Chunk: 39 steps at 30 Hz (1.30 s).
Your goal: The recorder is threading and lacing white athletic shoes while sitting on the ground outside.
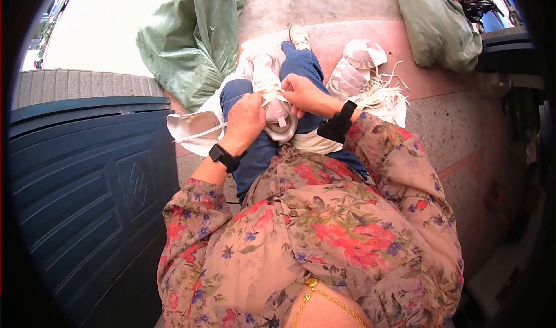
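Observation:
A pale sneaker (264, 68) lies in my lap between my knees, its toe pointing away from me and its pinkish tongue (277, 109) toward me. My left hand (245, 121) is closed at the left side of the lacing, fingers pinched on a cream shoelace (271, 96). At the right side my right hand (308, 98) is also closed, thumb and forefinger pinched together at the lacing. The thin lace end in it is mostly hidden by the fingers. Black bands circle both wrists.
Right of my legs, more pale shoes (349, 76) lie beside a heap of loose cream laces (389, 100). A white bag (197, 132) hangs by my left knee. Green sacks stand far left (188, 44) and far right (438, 29). A dark blue panelled door (95, 183) is at left.

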Available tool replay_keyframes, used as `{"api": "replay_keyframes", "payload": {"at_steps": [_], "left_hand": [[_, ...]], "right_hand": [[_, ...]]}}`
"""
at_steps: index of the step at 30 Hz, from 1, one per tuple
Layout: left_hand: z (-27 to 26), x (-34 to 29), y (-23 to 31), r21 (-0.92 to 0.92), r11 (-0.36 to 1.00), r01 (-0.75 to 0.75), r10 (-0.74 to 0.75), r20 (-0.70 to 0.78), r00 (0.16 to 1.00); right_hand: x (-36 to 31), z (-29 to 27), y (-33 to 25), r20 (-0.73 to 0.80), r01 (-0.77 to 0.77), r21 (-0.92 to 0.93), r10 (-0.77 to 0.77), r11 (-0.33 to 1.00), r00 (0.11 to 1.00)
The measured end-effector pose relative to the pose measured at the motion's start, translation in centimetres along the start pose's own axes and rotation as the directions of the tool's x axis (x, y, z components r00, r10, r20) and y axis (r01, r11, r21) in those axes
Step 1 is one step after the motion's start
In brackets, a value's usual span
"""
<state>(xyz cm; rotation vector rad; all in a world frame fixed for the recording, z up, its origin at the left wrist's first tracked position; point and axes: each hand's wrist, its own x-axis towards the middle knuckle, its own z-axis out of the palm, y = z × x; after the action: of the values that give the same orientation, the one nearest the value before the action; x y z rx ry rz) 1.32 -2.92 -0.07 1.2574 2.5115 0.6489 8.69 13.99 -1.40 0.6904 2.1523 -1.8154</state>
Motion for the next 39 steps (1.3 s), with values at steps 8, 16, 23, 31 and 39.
{"api": "replay_keyframes", "payload": {"at_steps": [8, 16, 23, 31, 39], "left_hand": [[0.0, -0.1, 0.1, -0.006, 1.0, 0.015, -0.015, -0.026, 1.0], [0.4, 0.0, 0.6, 0.067, 0.997, -0.048, 0.048, 0.003, 0.999], [0.1, -0.1, 0.0, 0.082, 0.996, -0.043, 0.041, 0.027, 0.999], [-0.1, 0.3, 1.1, -0.058, 0.998, -0.012, 0.012, -0.005, 1.0], [-1.0, 3.0, -1.5, -0.594, 0.484, 0.642, -0.431, 0.477, 0.766]], "right_hand": [[-0.2, 0.1, 1.5, -0.089, 0.261, -0.516, -0.354, 0.816, 0.931], [-0.2, -1.1, 2.7, -0.049, 0.521, -0.648, -0.713, 0.556, 0.7], [-0.4, -1.0, 1.5, 0.196, 0.578, -0.758, -0.738, 0.303, 0.645], [2.1, -3.2, 1.9, 0.211, 0.57, -0.553, -0.56, 0.608, 0.801], [2.9, -2.6, 0.5, 0.261, 0.523, -0.574, -0.464, 0.631, 0.846]]}}
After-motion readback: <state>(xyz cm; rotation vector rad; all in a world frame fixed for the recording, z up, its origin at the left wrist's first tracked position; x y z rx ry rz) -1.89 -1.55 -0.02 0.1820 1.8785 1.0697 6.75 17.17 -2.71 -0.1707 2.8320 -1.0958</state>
